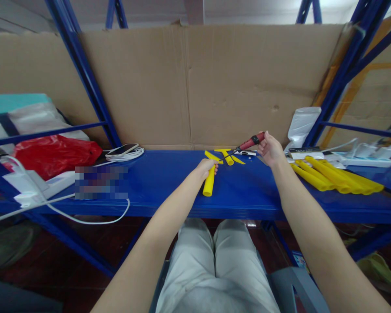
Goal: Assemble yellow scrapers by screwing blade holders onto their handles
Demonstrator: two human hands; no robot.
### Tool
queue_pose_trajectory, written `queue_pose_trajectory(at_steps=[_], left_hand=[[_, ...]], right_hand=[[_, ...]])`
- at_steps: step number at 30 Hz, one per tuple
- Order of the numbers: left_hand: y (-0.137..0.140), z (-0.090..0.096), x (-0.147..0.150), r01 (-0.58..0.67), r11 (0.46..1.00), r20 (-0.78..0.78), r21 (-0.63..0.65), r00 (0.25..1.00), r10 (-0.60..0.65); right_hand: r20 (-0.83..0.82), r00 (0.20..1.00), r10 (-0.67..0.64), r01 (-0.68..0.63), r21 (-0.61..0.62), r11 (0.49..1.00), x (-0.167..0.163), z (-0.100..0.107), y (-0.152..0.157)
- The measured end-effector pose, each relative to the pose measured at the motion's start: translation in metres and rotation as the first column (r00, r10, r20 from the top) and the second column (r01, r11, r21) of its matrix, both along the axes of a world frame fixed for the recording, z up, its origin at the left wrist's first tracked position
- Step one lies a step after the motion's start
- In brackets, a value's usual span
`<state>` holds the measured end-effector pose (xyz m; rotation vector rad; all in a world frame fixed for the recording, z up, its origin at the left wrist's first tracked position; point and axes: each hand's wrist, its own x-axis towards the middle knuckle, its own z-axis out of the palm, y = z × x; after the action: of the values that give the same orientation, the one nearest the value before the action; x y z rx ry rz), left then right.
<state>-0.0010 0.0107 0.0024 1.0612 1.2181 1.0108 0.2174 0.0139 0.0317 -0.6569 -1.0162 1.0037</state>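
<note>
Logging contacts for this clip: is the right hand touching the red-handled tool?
Touching. The head view shows the right hand gripping the rear end of the red-handled tool.

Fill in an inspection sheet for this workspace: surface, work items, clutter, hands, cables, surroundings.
Surface: blue tabletop.
Work items: yellow T-shaped piece; red-handled tool, probably a screwdriver; yellow tubes side by side at right.
Clutter: phone on coiled cable; red plastic bag at left.
Hands: left hand grips the T-shaped piece; right hand holds the tool, shaft toward the left.
Cables: white cable hangs past the front edge at left.
Surroundings: cardboard behind; blue metal frame.
</note>
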Motion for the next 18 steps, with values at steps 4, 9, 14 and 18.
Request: queue_pose_trajectory(at_steps=[4,9,14,18], left_hand=[[0.0,0.0,0.0,-0.002,1.0,-0.005,-0.006,1.0,0.002],[0.001,-0.001,0.001,0.018,1.0,0.0,0.004,1.0,-0.018],[0.0,0.0,0.001,0.012,1.0,-0.007,0.0,1.0,-0.012],[-0.001,0.001,0.001,0.006,1.0,-0.011,-0.001,1.0,-0.006]], right_hand=[[0.004,1.0,-0.003,0.003,0.013,1.0,-0.002,0.001,-0.001],[-0.009,0.999,-0.043,0.043,0.003,0.999,-0.001,-0.001,0.001],[-0.021,0.996,-0.085,0.085,-0.006,0.996,0.003,-0.003,0.006],[0.019,0.998,-0.062,0.062,-0.022,0.998,0.006,-0.005,0.009]])
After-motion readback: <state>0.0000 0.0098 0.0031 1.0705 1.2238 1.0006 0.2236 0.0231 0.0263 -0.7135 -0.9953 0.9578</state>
